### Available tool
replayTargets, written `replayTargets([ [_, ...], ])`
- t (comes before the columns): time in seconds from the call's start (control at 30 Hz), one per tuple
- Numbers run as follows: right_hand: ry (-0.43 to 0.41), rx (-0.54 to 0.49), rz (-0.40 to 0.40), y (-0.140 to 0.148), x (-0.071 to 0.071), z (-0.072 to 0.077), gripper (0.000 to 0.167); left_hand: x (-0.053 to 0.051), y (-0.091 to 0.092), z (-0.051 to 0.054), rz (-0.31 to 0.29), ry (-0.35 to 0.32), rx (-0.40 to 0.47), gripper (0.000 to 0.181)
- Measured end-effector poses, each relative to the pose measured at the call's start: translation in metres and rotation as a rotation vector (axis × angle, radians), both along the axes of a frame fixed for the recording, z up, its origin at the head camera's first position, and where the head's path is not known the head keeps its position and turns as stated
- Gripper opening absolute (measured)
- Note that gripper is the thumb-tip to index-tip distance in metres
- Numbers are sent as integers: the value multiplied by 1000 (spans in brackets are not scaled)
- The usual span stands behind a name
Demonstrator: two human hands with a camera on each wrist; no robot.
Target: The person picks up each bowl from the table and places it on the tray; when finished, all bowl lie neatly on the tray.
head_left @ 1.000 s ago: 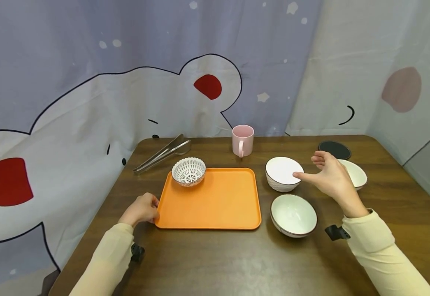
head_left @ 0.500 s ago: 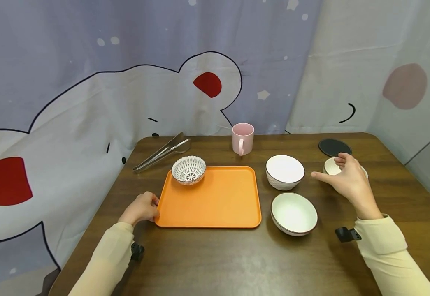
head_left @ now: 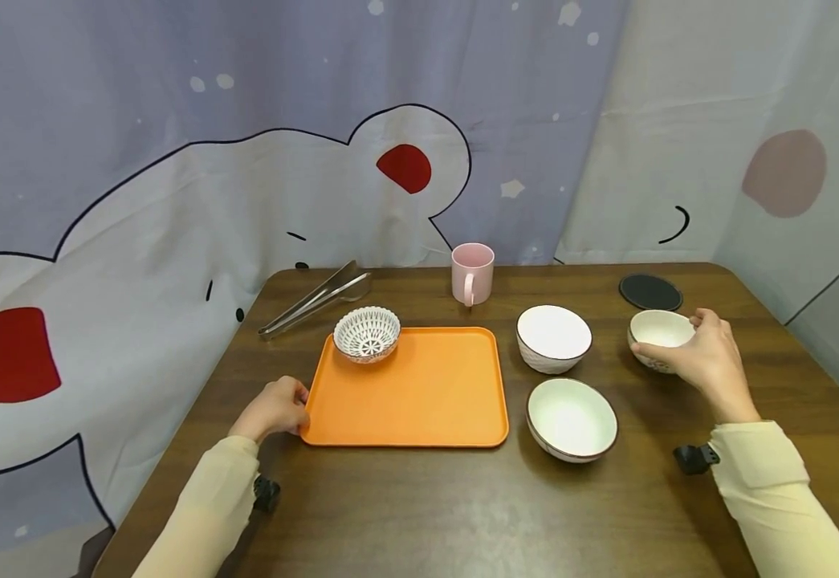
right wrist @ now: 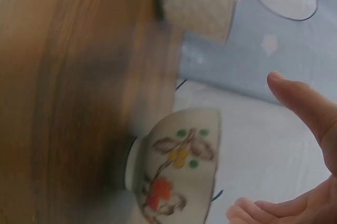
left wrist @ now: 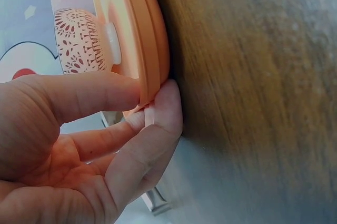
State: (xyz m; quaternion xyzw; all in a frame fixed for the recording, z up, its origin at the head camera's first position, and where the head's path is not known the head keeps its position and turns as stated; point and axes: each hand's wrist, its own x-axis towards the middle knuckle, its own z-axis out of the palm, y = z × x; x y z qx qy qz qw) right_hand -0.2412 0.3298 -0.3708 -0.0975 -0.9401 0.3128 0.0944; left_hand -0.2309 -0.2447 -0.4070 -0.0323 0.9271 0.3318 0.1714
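Note:
The left hand (head_left: 274, 409) pinches the near left corner of the orange tray (head_left: 426, 393); in the left wrist view the thumb lies on the rim and fingers reach beneath it. A white bowl with a dark pattern (head_left: 367, 334) sits on the tray's back left. At the right, the right hand (head_left: 711, 365) is spread around a flowered bowl (head_left: 661, 327), thumb by its front left rim and fingers by its right side. The right wrist view shows that bowl (right wrist: 181, 166) upright on the table, with a gap between it and the thumb.
Between tray and flowered bowl stand a white textured bowl (head_left: 553, 339) and, nearer, a dark-rimmed bowl (head_left: 572, 420). Behind are metal tongs (head_left: 314, 303), a pink mug (head_left: 473, 274) and a black round coaster (head_left: 650, 291). A printed curtain hangs behind the table.
The right hand has moved right and slightly nearer, from beside the white textured bowl to the flowered bowl, which it no longer covers as much. The left hand and tray stay in place.

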Motion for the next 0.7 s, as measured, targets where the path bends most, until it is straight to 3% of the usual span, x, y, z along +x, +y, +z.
replayTargets([
  [0.2, -31, 39, -10, 13, -8, -8, 119, 1, 0, 0, 10, -4, 5, 32],
  [0.5, -173, 87, -8, 25, -18, -14, 123, 2, 0, 0, -2, 10, 30, 31],
  [0.7, -261, 61, -11, 28, -24, -21, 126, 2, 0, -1, 5, 13, 36, 30],
])
